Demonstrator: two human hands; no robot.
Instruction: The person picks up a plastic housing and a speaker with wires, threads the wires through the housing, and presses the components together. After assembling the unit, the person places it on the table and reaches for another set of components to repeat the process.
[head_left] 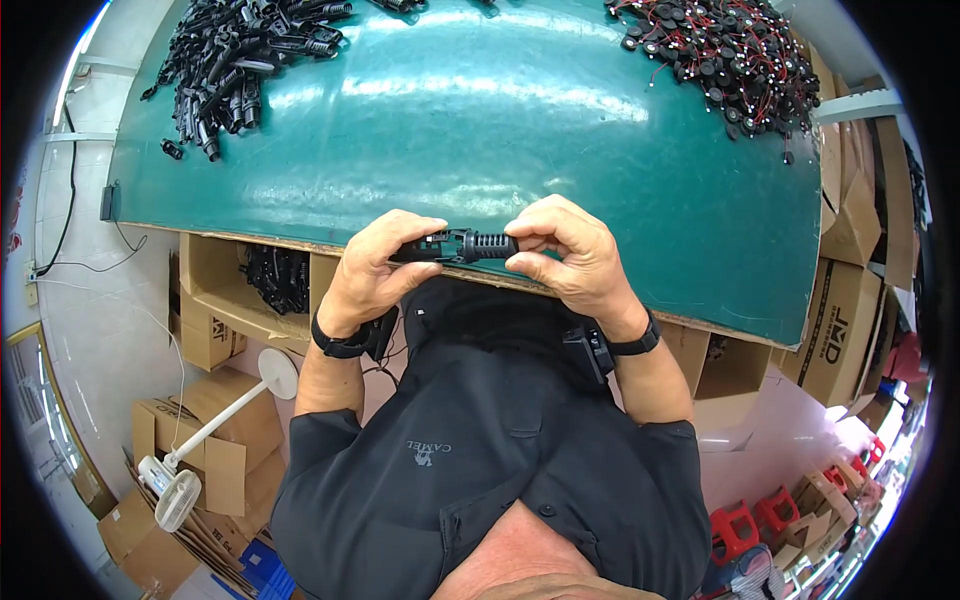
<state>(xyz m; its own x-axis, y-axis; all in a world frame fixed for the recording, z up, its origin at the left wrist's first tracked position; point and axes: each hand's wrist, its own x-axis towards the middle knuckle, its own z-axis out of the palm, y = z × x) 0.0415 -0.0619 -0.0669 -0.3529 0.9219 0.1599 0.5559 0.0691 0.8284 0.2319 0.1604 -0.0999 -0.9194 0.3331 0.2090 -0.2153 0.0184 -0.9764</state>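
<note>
Between my two hands, level above the table's front edge, lies a black plastic tube-shaped part (462, 246) with a ribbed or threaded section on its right. My left hand (388, 262) grips its left end, thumb and fingers on opposite sides. The ribbed right end is pinched by my right hand (570, 255), thumb below and fingers above. Openings show in the part's middle; both ends are partly hidden by fingers. Whether it is one piece or two joined pieces, I cannot tell.
A green tabletop (420, 160) spans the front. Black plastic parts (235, 70) are heaped far left; small round black parts with red wires (725, 60) lie far right. Below the edge stands a cardboard box of black parts (278, 278). A white fan (178, 500) stands lower left, red stools (735, 530) lower right.
</note>
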